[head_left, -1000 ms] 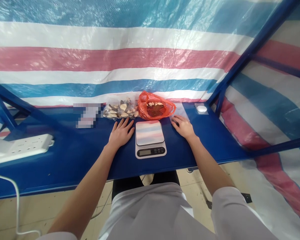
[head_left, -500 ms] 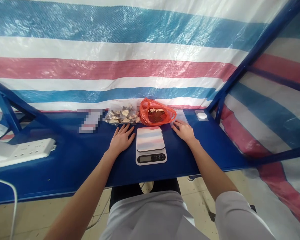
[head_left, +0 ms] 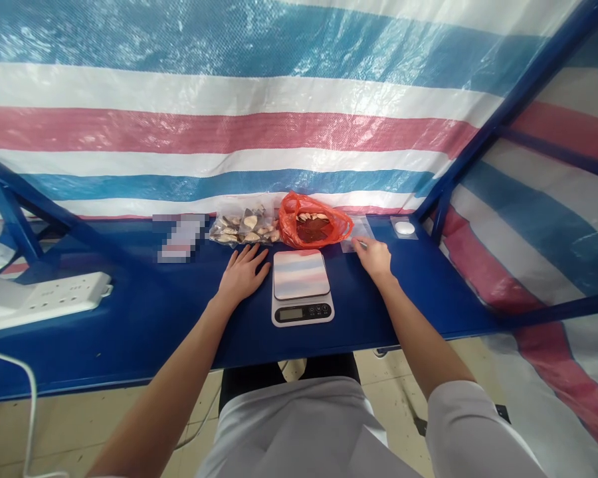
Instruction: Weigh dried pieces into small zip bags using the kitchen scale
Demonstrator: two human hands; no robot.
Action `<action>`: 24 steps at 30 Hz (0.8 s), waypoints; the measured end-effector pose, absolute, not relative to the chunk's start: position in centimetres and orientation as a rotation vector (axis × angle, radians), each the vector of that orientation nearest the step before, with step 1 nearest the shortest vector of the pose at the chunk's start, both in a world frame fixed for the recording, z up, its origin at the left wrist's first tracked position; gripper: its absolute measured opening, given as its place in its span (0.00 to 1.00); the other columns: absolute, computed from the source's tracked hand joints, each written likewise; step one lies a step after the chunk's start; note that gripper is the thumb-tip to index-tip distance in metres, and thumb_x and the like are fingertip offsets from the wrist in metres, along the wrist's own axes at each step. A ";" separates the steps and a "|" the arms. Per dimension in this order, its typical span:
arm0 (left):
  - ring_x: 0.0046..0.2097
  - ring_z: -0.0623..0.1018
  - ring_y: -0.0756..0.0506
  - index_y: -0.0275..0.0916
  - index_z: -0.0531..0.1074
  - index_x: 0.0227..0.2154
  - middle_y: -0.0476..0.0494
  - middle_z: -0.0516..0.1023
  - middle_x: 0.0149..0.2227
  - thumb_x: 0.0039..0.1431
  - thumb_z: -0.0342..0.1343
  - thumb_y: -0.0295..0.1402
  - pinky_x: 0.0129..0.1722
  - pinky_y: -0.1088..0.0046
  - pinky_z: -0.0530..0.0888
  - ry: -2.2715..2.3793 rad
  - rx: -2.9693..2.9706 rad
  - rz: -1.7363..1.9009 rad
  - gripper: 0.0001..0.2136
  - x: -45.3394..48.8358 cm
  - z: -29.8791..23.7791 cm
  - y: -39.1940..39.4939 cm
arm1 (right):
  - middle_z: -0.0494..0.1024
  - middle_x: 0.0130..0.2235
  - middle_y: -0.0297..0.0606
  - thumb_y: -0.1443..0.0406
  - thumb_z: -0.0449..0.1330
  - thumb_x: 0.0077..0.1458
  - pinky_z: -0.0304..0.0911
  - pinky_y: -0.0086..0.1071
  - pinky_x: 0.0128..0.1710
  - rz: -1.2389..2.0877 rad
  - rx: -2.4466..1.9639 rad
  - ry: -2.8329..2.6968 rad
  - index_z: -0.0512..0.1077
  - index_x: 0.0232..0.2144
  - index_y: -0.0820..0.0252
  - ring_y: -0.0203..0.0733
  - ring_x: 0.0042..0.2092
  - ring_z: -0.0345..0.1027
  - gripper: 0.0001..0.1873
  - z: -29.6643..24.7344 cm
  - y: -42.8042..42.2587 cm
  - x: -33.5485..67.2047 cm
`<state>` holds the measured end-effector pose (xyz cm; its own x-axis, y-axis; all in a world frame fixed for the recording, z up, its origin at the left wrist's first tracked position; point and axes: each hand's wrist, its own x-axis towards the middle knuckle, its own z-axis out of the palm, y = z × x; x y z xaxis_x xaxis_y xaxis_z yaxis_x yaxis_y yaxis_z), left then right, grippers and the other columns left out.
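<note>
My left hand lies flat on the blue table with its fingers spread, just left of a small digital kitchen scale whose platform is bare. My right hand is right of the scale. Its fingers are pinched on the near edge of a flat clear plastic bag lying on the table. Behind the scale sits an open orange plastic bag with brown and pale slices inside. A clear bag of pale dried slices lies left of it, just beyond my left fingertips.
A small round white object sits at the back right corner. A white power strip with a cable lies at the far left. A striped tarp and blue frame bars close off the back and right.
My right hand has drawn its fingers together on the clear bag's edge and shifted slightly right. My left hand has stayed flat. The view has shifted a little.
</note>
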<state>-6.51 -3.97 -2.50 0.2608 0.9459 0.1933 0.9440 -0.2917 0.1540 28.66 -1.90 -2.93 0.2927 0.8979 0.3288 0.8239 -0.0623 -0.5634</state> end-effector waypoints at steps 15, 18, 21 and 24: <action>0.61 0.75 0.39 0.40 0.77 0.52 0.38 0.78 0.58 0.65 0.47 0.44 0.65 0.56 0.66 1.696 2.274 0.826 0.21 -7.3 -2.4 -3.6 | 0.85 0.37 0.40 0.53 0.67 0.47 0.76 0.38 0.40 0.729 -1.323 -0.934 0.80 0.33 0.60 0.48 0.43 0.80 0.17 1.6 -2.4 30.8; 0.54 0.79 0.40 0.40 0.78 0.48 0.38 0.81 0.51 0.64 0.47 0.46 0.58 0.62 0.73 1.576 2.147 1.006 0.21 -7.2 -1.3 -3.8 | 0.85 0.37 0.39 0.53 0.69 0.46 0.77 0.36 0.40 0.809 -1.232 -0.918 0.79 0.32 0.58 0.45 0.42 0.80 0.16 2.9 -3.0 30.2; 0.52 0.80 0.39 0.40 0.79 0.45 0.39 0.83 0.49 0.63 0.51 0.49 0.57 0.63 0.73 1.492 1.983 1.149 0.21 -6.4 0.5 -4.2 | 0.84 0.36 0.38 0.53 0.72 0.44 0.77 0.34 0.40 0.879 -1.138 -0.904 0.79 0.31 0.58 0.43 0.39 0.80 0.17 4.2 -3.5 29.0; 0.53 0.79 0.38 0.37 0.80 0.42 0.38 0.83 0.47 0.60 0.55 0.53 0.58 0.61 0.72 1.310 1.758 1.260 0.23 -4.8 2.7 -4.4 | 0.85 0.36 0.38 0.52 0.72 0.44 0.77 0.38 0.42 0.939 -1.047 -0.921 0.78 0.32 0.57 0.46 0.42 0.81 0.18 5.3 -3.9 27.5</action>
